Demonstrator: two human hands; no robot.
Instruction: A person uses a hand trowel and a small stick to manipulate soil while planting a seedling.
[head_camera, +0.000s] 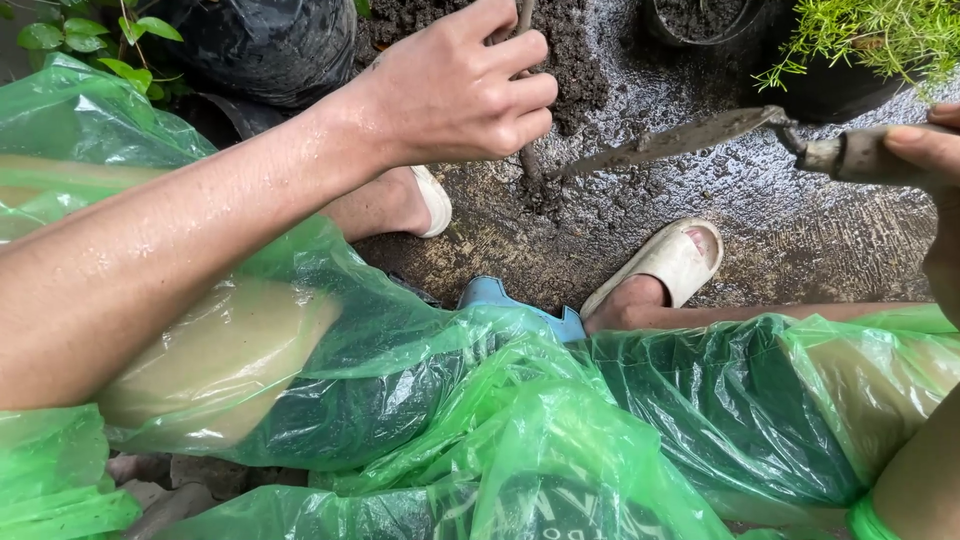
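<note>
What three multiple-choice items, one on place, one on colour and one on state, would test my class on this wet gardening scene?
1. Where does the trowel blade tip point?
A. at the soil by the left hand
B. into the leafy pot
C. at a sandal

2. What colour is the plastic raincoat?
A. blue
B. green
C. yellow

3. How is the right hand?
A. open and empty
B. flat on the ground
C. closed on the trowel handle

Answers:
1 A, the tip meets the dark soil below the left fingers.
2 B, translucent green covers both knees.
3 C, the thumb lies along the handle.
</note>
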